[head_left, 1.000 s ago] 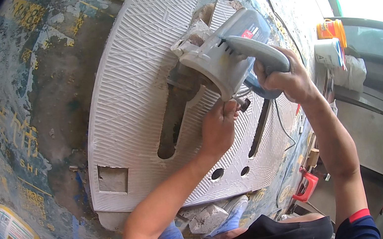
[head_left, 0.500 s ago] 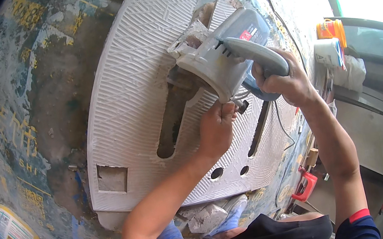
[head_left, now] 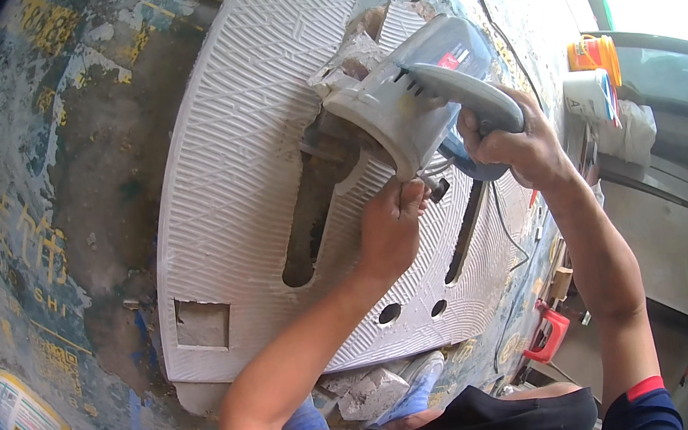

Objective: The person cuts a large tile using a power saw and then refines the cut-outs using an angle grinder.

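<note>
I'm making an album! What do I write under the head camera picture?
Right hand on the handle, left hand closed at the lower edge: a power tool over a ridged white slab.

A slab (head_left: 221,176) lay across the middle of the frame over the floor (head_left: 99,173), a power tool (head_left: 411,101) above its upper right part. Two buckets (head_left: 588,93) stood at the upper right, a container (head_left: 31,427) at the lower left.
</note>
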Demonstrator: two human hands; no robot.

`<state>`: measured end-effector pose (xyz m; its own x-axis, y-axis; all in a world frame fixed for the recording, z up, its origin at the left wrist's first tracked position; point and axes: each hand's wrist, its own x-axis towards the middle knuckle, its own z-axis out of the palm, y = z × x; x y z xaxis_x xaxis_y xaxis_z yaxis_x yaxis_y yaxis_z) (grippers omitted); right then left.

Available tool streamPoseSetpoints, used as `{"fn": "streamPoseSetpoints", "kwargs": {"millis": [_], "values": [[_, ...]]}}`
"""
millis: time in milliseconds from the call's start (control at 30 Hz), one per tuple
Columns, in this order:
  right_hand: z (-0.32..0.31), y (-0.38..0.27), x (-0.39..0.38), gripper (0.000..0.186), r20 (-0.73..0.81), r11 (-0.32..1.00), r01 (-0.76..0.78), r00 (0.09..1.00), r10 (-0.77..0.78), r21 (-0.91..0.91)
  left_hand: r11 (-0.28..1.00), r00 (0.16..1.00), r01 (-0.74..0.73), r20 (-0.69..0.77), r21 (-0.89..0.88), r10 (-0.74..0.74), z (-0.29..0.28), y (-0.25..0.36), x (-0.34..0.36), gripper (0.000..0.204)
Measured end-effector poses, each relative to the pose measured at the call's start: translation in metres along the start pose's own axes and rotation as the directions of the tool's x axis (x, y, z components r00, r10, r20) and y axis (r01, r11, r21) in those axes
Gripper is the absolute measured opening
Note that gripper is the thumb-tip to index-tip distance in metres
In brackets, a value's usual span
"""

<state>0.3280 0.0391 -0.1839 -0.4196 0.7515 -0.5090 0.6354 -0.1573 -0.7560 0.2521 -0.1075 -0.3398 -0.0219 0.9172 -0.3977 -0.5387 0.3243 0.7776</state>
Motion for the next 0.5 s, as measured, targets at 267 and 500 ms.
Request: {"fn": "streamPoseSetpoints", "kwargs": {"millis": [267, 500], "values": [[-0.002, 0.004, 0.001, 0.028, 0.011, 1.0, -0.009, 1.0, 0.009, -0.019, 0.999, 1.0, -0.005, -0.027, 0.038, 0.006, 0.003, 0.001, -0.002, 0.031], [-0.009, -0.009, 0.009, 0.028, -0.014, 0.999, 0.029, 0.999, -0.029, -0.041, 0.997, 0.999, -0.038, -0.018, 0.061, 0.04, 0.005, 0.008, 0.019, 0.031]]}}
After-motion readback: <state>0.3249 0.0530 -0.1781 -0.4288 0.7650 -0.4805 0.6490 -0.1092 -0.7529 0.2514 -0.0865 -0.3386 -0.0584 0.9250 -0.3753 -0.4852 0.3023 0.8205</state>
